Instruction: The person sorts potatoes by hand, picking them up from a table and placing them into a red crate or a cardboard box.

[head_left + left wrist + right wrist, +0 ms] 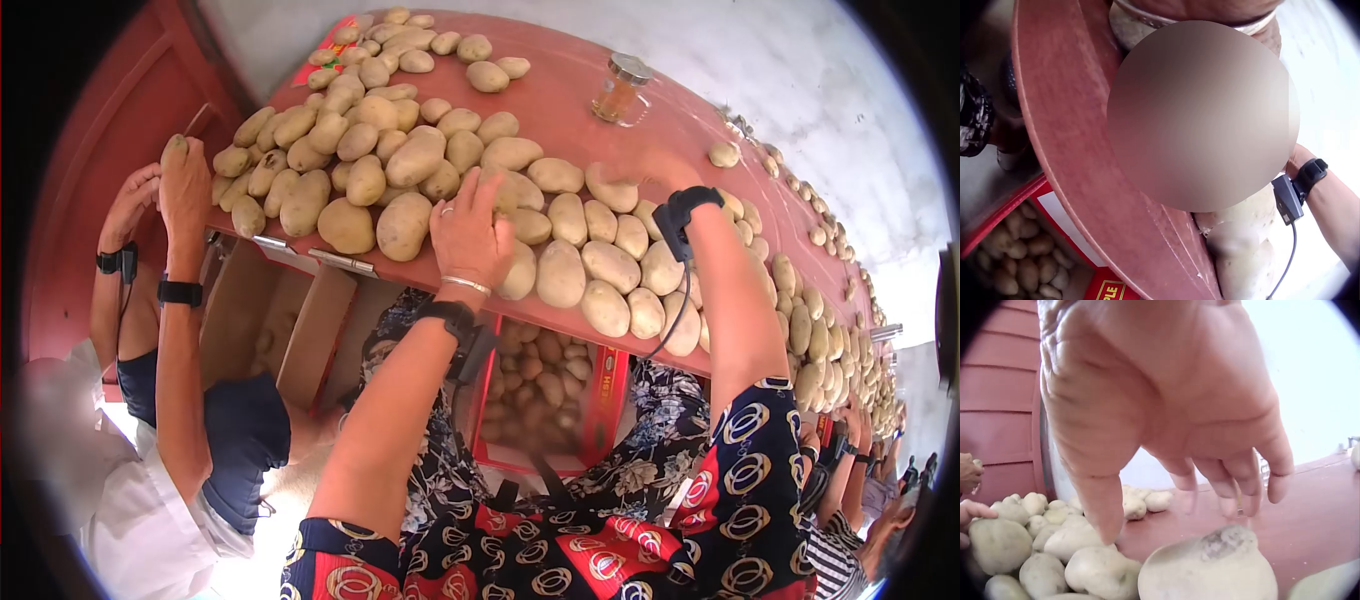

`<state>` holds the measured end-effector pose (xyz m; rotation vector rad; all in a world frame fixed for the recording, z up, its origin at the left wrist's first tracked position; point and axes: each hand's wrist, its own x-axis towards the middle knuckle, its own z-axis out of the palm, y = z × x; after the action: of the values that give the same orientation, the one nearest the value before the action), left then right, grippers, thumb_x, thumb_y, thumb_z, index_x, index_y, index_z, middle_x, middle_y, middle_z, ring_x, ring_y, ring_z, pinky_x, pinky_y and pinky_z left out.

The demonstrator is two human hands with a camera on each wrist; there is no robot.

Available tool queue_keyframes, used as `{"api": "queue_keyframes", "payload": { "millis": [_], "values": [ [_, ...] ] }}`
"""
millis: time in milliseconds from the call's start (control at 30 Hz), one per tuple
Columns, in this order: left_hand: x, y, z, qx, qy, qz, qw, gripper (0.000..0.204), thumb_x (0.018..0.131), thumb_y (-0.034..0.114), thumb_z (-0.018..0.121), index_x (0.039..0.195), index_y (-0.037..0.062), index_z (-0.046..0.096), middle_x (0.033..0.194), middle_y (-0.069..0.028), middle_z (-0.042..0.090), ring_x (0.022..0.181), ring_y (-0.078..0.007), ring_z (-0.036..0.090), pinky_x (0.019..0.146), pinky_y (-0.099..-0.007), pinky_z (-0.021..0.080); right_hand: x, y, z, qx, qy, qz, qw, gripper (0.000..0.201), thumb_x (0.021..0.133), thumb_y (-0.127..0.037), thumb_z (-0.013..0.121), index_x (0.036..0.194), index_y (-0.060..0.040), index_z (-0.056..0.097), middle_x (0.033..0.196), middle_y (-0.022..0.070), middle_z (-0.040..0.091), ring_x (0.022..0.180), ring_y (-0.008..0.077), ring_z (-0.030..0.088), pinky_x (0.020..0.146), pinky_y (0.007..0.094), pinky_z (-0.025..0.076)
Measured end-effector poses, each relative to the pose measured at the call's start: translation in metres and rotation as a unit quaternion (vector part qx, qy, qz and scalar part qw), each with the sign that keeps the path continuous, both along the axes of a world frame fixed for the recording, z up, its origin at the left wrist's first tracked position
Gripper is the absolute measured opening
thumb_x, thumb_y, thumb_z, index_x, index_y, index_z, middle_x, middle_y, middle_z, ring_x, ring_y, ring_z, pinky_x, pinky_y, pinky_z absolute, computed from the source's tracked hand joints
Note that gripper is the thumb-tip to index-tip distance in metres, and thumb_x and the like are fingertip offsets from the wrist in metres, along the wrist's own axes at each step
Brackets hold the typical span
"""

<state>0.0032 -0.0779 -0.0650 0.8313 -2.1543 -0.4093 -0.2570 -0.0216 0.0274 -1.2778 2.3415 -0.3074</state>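
Observation:
My left hand (470, 240), with a ring and a bracelet, lies among the potatoes at the front edge of the red table. Its fingers rest against a potato (1000, 545), as the right wrist view shows from the side. A round blur covers much of the left wrist view. Blurred in the head view, my right hand (645, 170) is over the table behind the front rows. In the right wrist view this hand (1166, 394) has its fingers spread and pointing down, with nothing between them. A large potato (1207, 569) with a dark rough patch lies below its fingertips.
Potatoes heap at the left of the table (560, 75) and line its front edge. A lidded glass mug (620, 90) stands at the back. Under the table, a red box (607, 400) holds more potatoes. At left, another person's hand (185, 190) holds a potato.

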Motion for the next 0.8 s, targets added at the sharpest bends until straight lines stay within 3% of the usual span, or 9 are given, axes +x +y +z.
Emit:
{"api": "queue_keyframes", "payload": {
  "millis": [67,167,233,333,567,733,767,800],
  "values": [
    [0.000,-0.002,0.001,0.006,0.000,-0.006,1.000,0.048,0.075,0.019,0.046,0.123,0.0150,0.047,0.132,-0.0139,0.046,0.104,-0.0323,0.054,0.097,-0.0455,0.033,0.006,0.015,-0.001,0.026,-0.004,-0.007,1.000,0.062,0.071,-0.029,0.071,0.123,-0.0024,0.051,0.122,0.0162,0.054,0.115,0.0272,0.049,0.096,0.0341,0.039],
    [-0.001,0.000,0.000,0.001,0.001,-0.001,1.000,0.049,0.075,0.019,0.046,0.123,0.0155,0.047,0.132,-0.0141,0.046,0.104,-0.0325,0.054,0.096,-0.0458,0.033,0.004,0.016,-0.019,-0.030,0.033,0.011,0.999,0.063,0.068,-0.024,0.072,0.122,-0.0021,0.051,0.121,0.0151,0.055,0.116,0.0273,0.048,0.097,0.0345,0.038],
    [0.000,-0.001,-0.001,-0.010,0.005,0.001,1.000,0.049,0.074,0.018,0.046,0.123,0.0155,0.047,0.131,-0.0141,0.047,0.104,-0.0329,0.054,0.096,-0.0458,0.034,-0.009,0.018,-0.019,-0.038,-0.069,0.114,0.990,0.062,0.066,-0.021,0.072,0.122,-0.0035,0.051,0.121,0.0134,0.055,0.115,0.0267,0.048,0.098,0.0348,0.037],
    [-0.002,0.000,0.000,0.008,0.008,-0.012,1.000,0.049,0.075,0.018,0.046,0.124,0.0153,0.047,0.131,-0.0143,0.047,0.106,-0.0329,0.053,0.096,-0.0460,0.034,-0.015,0.022,-0.020,-0.042,-0.119,0.102,0.987,0.060,0.065,-0.019,0.072,0.120,-0.0051,0.053,0.119,0.0125,0.055,0.114,0.0256,0.049,0.098,0.0339,0.036],
    [-0.001,0.002,-0.004,-0.019,0.003,-0.007,1.000,0.048,0.075,0.016,0.046,0.123,0.0130,0.048,0.128,-0.0154,0.049,0.104,-0.0335,0.054,0.092,-0.0431,0.037,-0.016,0.026,-0.027,-0.032,-0.109,0.087,0.990,0.060,0.064,-0.019,0.072,0.120,-0.0074,0.053,0.119,0.0112,0.056,0.112,0.0247,0.049,0.096,0.0327,0.037],
    [-0.003,-0.004,-0.003,-0.047,0.029,-0.011,0.998,0.046,0.076,0.016,0.046,0.121,0.0120,0.049,0.126,-0.0157,0.050,0.102,-0.0340,0.055,0.089,-0.0426,0.039,-0.008,0.029,-0.013,-0.006,-0.079,0.094,0.992,0.066,0.068,-0.027,0.070,0.127,-0.0087,0.048,0.125,0.0121,0.052,0.114,0.0249,0.048,0.098,0.0326,0.034],
    [-0.003,-0.006,-0.005,-0.050,0.028,-0.008,0.998,0.046,0.075,0.016,0.046,0.121,0.0117,0.049,0.125,-0.0159,0.051,0.102,-0.0341,0.055,0.088,-0.0426,0.040,-0.007,0.035,-0.019,-0.071,-0.095,0.067,0.991,0.067,0.072,-0.034,0.069,0.129,-0.0054,0.046,0.128,0.0147,0.049,0.119,0.0240,0.045,0.100,0.0335,0.033],
    [-0.003,-0.006,-0.007,-0.052,0.026,-0.006,0.998,0.046,0.075,0.015,0.047,0.121,0.0114,0.049,0.123,-0.0162,0.052,0.102,-0.0341,0.055,0.087,-0.0426,0.041,-0.001,0.042,-0.013,-0.070,-0.093,0.064,0.991,0.067,0.072,-0.034,0.069,0.129,-0.0054,0.046,0.128,0.0147,0.049,0.119,0.0240,0.045,0.100,0.0335,0.033]
  ]
}}
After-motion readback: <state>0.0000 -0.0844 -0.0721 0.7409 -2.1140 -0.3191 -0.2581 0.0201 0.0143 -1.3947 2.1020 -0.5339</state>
